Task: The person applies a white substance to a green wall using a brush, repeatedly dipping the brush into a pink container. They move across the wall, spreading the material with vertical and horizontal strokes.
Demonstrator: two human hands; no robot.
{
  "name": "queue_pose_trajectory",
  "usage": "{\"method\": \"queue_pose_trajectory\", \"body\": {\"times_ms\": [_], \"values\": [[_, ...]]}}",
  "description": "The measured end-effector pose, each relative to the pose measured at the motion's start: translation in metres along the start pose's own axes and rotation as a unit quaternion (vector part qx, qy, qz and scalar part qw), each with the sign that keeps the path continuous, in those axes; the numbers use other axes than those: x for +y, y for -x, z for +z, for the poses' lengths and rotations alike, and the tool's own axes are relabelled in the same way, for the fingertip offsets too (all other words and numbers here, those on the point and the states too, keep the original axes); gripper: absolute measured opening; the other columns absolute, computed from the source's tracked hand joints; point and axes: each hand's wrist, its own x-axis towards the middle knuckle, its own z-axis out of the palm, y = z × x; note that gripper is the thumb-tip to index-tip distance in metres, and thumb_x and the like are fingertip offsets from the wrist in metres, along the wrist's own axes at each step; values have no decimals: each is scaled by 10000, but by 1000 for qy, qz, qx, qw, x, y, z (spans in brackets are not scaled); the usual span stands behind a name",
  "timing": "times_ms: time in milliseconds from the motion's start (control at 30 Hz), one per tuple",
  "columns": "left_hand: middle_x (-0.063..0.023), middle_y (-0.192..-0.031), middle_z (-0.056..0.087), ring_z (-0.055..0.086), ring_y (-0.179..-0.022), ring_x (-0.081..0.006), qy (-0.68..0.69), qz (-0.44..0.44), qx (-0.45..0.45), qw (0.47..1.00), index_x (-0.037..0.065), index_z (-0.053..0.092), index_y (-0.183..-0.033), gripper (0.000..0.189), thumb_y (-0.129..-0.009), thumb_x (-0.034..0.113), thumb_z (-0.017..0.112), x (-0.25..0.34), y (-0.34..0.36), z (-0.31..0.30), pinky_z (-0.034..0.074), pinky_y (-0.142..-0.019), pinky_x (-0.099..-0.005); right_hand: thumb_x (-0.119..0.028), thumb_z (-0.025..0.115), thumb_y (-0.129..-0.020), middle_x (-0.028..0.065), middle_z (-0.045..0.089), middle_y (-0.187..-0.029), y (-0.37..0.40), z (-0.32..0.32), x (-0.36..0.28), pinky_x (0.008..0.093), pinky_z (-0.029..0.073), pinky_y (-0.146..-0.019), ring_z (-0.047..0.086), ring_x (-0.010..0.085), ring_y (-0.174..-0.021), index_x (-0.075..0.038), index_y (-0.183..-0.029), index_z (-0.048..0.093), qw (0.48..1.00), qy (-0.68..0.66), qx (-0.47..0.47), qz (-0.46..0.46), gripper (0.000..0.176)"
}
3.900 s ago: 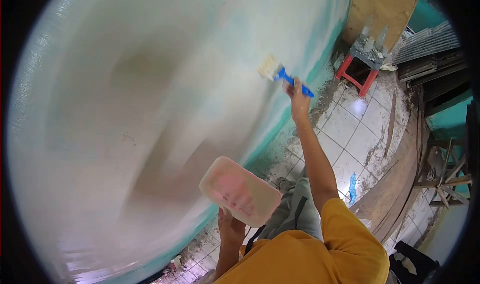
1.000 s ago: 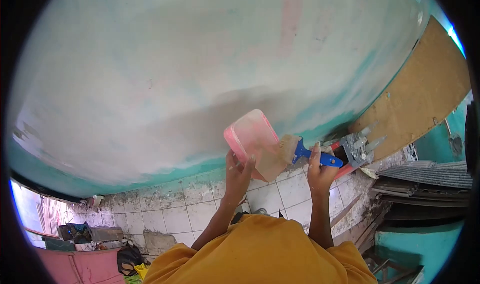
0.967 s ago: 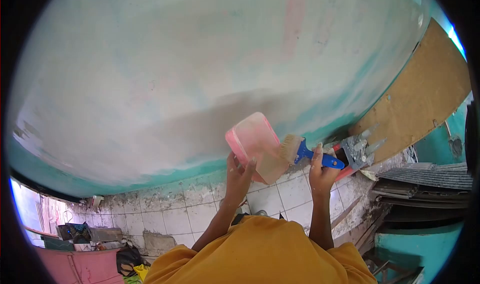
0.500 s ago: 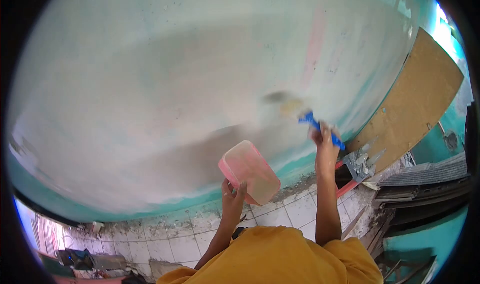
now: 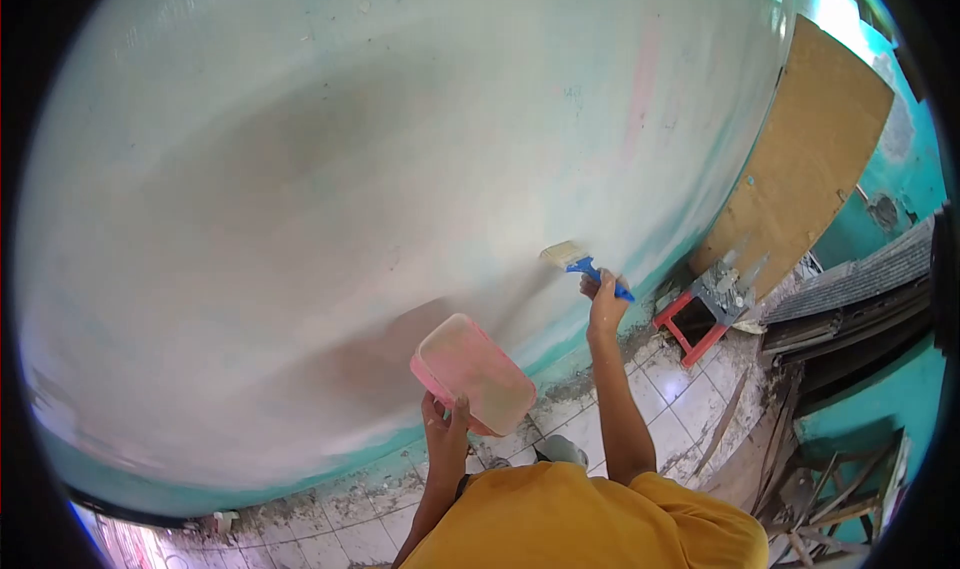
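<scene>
My right hand [image 5: 606, 296] is closed around the blue handle of a paintbrush [image 5: 566, 256], its pale wide bristles pointing left, close over the wall [image 5: 300, 199]. Thin whitish paint with streaks of green and pink covers much of that wall, and a teal band shows along its foot. In my left hand [image 5: 446, 419] is a pink plastic tub [image 5: 478, 369], gripped by its near left side, thumb at the rim. The tub has rounded corners and pale, whitish liquid inside. It is held below and left of the brush.
A red stool [image 5: 692, 326] with a paint-smeared grey top is at the right by the wall. Behind it leans a brown board [image 5: 815, 139]. Stacked corrugated sheets [image 5: 850, 279] and broken wood [image 5: 840, 499] lie further right. Dirty white tiles [image 5: 660, 399] cover the floor.
The brush in my right hand has moved down and slightly left, and is no longer blurred. My left hand and the tub sit slightly lower and further left. The view has shifted.
</scene>
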Motion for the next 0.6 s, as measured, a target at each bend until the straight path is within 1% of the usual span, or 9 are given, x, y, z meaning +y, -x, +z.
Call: {"method": "queue_pose_trajectory", "body": {"times_ms": [67,133,233,267,333,367,467,533,600], "values": [[-175,-1344,446,503,-1205,-228,-18,-8,-13,1000,-61,207,-1443,687,-975,235,614,3,-3,-9,467,-968,-347,-173,547,-961,73,654,-783,-9,16,-22,311,556,-613,652,176,-666,-19,-940,603,993,97,-52,-48,165],[-182,-1342,450,507,-1208,-238,-3,-16,-25,1000,-68,210,-1436,688,-975,245,614,5,-5,-12,470,-963,-346,-184,527,-974,75,654,-817,-25,51,-67,313,557,-603,666,169,-679,5,-913,631,973,177,-59,-139,224],[-190,-1344,450,509,-1213,-249,-4,8,-46,999,-72,216,-1431,680,-976,245,610,-1,-11,-20,478,-959,-354,-192,485,-981,157,689,-861,-32,119,-161,343,581,-628,693,229,-695,52,-996,640,977,87,-84,-178,290],[-190,-1344,450,509,-1213,-249,-4,7,-51,999,-72,216,-1431,680,-976,245,610,1,-10,-19,478,-959,-354,-193,485,-975,154,689,-855,-28,140,-194,350,583,-663,691,230,-718,53,-1017,643,977,52,-85,-187,295],[-191,-1338,454,512,-1209,-249,17,-13,-40,999,-70,221,-1433,666,-978,231,603,7,-7,-16,492,-947,-368,-202,478,-974,153,685,-922,-26,166,-235,355,571,-765,681,233,-821,55,-1051,625,966,-35,-130,-220,306],[-191,-1338,454,512,-1209,-249,17,-16,-42,999,-70,221,-1433,666,-978,231,603,4,-9,-18,492,-947,-368,-195,482,-977,157,678,-948,-22,174,-248,358,557,-816,672,232,-850,50,-1065,618,956,-82,-177,-221,294],[-193,-1341,451,517,-1201,-248,10,-13,-54,998,-61,222,-1440,656,-981,221,596,-4,-11,-22,503,-939,-385,-189,482,-983,138,677,-938,-21,175,-238,360,547,-845,665,223,-853,32,-1074,620,954,-123,-188,-200,275],[-191,-1337,455,522,-1191,-243,13,-20,-58,998,-64,216,-1444,658,-983,216,593,6,-6,-20,505,-939,-386,-202,476,-1001,101,677,-953,-28,149,-187,355,546,-852,661,202,-864,1,-1108,607,968,-118,-164,-148,264],[-192,-1340,453,523,-1190,-243,21,-21,-59,998,-65,213,-1445,663,-982,218,595,9,-3,-21,505,-939,-385,-231,451,-1027,89,671,-981,-19,108,-123,345,548,-851,662,190,-873,-9,-1119,606,985,-95,-98,-101,286]]}}
